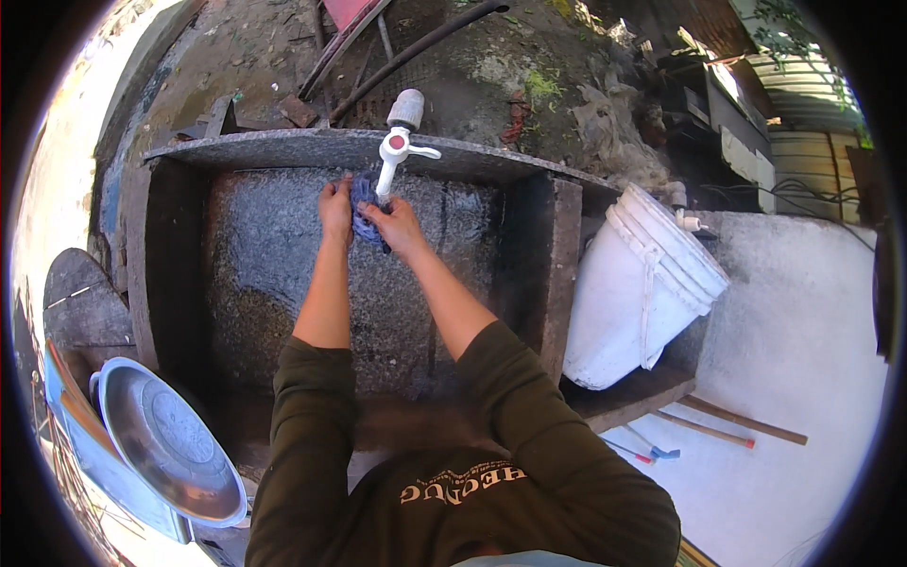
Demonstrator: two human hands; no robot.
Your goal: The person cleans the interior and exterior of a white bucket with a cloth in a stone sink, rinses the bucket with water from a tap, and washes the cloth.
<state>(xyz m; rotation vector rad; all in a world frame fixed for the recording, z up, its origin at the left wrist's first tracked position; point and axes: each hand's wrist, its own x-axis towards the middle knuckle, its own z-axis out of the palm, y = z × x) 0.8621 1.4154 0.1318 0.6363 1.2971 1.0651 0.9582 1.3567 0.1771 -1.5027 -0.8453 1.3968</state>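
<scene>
A bunched dark blue-purple cloth [364, 210] hangs between my two hands under the spout of a white tap [392, 156] with a red-centred handle. My left hand [334, 208] grips the cloth's left side. On its right side, just below the spout, the fingers of my right hand [399, 227] are closed on it. Both hands are over a rough stone sink [255, 274], whose bottom looks wet in its far part. Whether water runs from the tap cannot be made out.
A white plastic bucket [624, 293] leans in the side compartment at the right. Left of the sink stands a metal basin [179, 435] on a blue surface. Wooden handles [746, 420] lie at the lower right. Beyond the sink's far wall, a dark pipe [416, 57] slants over bare ground.
</scene>
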